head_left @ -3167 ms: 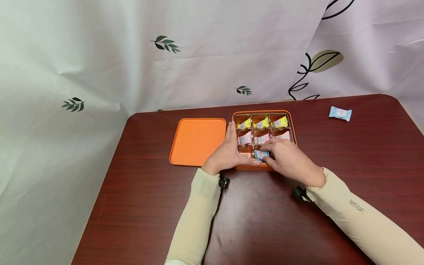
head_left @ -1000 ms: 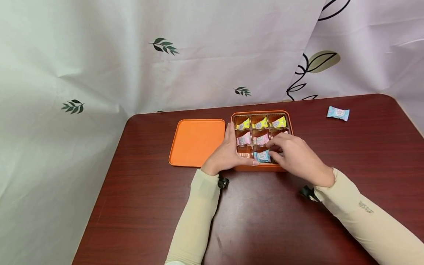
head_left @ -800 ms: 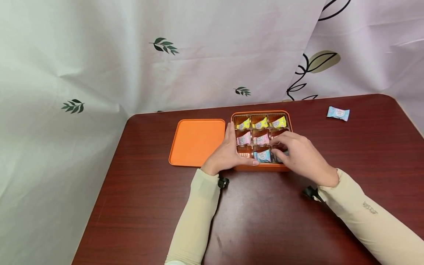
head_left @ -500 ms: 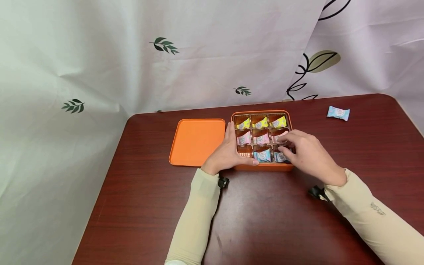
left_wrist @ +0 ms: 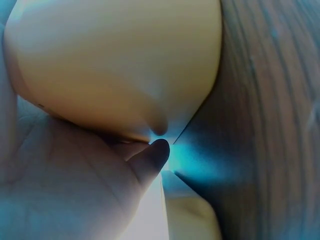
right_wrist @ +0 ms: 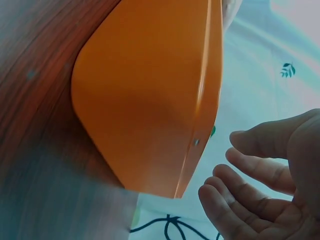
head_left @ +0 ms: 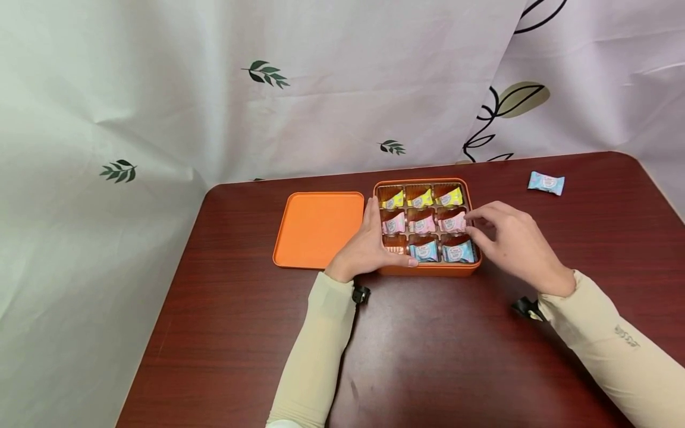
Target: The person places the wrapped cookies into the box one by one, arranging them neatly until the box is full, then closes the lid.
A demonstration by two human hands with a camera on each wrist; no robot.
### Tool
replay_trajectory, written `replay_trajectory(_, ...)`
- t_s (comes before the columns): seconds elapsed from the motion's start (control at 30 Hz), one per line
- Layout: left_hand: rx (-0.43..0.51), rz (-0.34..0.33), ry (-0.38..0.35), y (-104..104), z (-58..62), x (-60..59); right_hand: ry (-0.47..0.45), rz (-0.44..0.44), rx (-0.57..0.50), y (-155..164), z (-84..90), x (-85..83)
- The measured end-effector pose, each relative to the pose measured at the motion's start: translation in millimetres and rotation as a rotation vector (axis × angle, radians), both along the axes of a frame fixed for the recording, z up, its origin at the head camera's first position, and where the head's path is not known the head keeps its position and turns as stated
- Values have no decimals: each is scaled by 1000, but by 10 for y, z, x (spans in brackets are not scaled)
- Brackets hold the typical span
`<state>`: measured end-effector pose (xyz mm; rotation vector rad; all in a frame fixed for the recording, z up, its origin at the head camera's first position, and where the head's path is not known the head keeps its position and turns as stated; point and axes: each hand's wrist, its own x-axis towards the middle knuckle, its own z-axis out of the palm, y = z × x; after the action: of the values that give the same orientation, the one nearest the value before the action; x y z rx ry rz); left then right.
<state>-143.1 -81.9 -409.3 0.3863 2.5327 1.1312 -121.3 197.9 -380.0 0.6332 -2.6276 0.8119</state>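
Observation:
In the head view an orange box holds a clear divided tray of wrapped candies. Yellow candies fill the back row and pink candies the middle row. Two blue candies lie in the front row's middle and right compartments; its left compartment, partly hidden, shows no candy. My left hand rests against the box's left front corner, fingers straight along the left side, thumb along the front edge. By the box's right edge, my right hand hovers with relaxed, bent fingers, holding nothing, as the right wrist view confirms.
An orange lid lies left of the box on the dark red wooden table. One more blue candy sits at the back right. A pale patterned cloth hangs behind the table.
My right hand has let go of a blue candy and moved from over the front row to the box's right side. The front-right blue candy is now fully visible. My left hand stays put.

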Motion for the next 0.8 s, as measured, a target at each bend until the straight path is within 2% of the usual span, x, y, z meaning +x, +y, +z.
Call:
replay_trajectory(0.5, -9, 5, -8, -1, 14, 15, -34, -49, 24, 286, -82, -129)
replay_trajectory(0.8, -33, 3, 13, 9, 15, 12, -78, -87, 54, 448, -116, -215)
